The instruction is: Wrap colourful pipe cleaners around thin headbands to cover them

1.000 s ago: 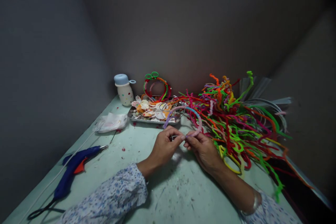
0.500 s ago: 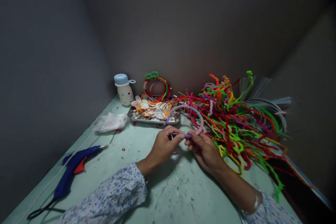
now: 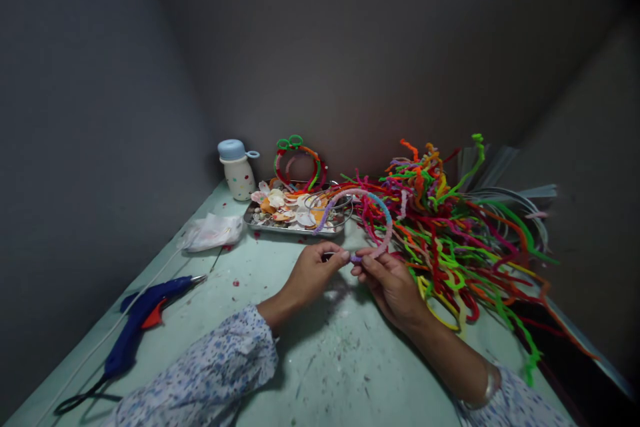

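Note:
Between my hands is a headband wrapped in pink, blue and purple pipe cleaner, its arch standing up over the table. My right hand pinches it near its lower end, next to a short purple wrapped part. From the other side, my left hand is closed, thumb against fingers, at the tip of that purple part. A thin wire-like strip shows by the left fingers; the exact grip there is partly hidden.
A metal tray of petal shapes and beads lies behind my hands, with finished headbands standing at its back. Bottle, plastic bag and blue glue gun are on the left. A pipe cleaner heap spreads on the right.
The headband's arch has tilted up slightly and shifted a little to the right. Both hands keep nearly the same place and grip.

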Motion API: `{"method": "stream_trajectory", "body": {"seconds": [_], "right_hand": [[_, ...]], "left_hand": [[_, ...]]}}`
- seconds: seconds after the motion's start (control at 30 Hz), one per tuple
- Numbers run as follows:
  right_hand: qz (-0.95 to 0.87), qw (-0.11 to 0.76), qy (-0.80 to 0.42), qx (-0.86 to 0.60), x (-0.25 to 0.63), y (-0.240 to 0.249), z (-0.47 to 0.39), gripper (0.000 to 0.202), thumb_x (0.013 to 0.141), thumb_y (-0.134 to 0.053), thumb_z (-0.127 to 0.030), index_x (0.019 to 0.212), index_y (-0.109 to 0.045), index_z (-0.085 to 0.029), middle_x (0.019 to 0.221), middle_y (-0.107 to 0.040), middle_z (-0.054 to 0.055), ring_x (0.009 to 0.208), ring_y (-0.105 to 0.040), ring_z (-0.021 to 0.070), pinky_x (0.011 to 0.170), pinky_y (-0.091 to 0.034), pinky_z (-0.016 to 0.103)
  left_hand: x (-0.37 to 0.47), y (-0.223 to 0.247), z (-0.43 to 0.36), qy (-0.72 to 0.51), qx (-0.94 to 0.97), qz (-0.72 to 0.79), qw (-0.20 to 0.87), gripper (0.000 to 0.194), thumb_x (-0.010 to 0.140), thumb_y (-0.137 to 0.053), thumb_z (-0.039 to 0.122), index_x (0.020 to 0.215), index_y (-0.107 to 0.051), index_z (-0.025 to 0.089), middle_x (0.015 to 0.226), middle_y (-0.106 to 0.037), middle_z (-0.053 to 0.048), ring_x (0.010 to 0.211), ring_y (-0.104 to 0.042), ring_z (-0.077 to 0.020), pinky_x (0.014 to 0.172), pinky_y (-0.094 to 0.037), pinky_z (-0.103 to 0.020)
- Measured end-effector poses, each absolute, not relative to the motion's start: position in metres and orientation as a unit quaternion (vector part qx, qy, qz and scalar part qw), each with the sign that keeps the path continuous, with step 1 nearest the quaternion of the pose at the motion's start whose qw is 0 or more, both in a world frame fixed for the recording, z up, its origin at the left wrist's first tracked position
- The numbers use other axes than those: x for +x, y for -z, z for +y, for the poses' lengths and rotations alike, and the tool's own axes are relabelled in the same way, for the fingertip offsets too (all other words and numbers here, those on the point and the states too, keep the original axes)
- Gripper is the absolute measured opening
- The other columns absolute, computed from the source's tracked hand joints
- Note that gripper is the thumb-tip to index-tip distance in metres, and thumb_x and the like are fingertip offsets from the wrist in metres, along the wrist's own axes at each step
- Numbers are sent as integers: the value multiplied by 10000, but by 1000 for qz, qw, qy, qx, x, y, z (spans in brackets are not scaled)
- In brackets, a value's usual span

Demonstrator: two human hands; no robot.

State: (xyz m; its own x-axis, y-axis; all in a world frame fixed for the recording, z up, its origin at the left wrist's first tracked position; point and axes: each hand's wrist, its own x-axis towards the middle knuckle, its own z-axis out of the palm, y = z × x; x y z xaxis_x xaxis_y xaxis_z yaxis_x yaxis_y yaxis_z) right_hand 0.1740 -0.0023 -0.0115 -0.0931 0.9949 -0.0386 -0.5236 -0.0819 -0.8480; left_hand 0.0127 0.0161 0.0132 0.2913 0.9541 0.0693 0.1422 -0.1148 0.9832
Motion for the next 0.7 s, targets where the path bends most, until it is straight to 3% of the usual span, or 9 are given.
{"method": "stream_trajectory", "body": {"seconds": [0.43, 0.7], "right_hand": [[-417, 575, -588, -387, 178, 22, 2, 289, 725, -754, -365, 907, -682, -153, 715, -721, 45, 630, -635, 124, 648, -489, 240], [-477, 556, -520, -439, 176, 12, -2, 302, 728, -730, -402, 891, -690, -151, 710, -720, 49, 640, -658, 165, 642, -520, 285]], "left_hand": [[13, -18, 15, -357, 588, 480, 545, 358, 776, -608, 468, 822, -683, 121, 556, -449, 30, 512, -326, -87, 508, -228, -247], [15, -20, 14, -375, 529, 494, 579, 301, 709, -678, 397, 787, -694, 107, 565, -506, 6, 508, -350, -89, 511, -228, -257]]}}
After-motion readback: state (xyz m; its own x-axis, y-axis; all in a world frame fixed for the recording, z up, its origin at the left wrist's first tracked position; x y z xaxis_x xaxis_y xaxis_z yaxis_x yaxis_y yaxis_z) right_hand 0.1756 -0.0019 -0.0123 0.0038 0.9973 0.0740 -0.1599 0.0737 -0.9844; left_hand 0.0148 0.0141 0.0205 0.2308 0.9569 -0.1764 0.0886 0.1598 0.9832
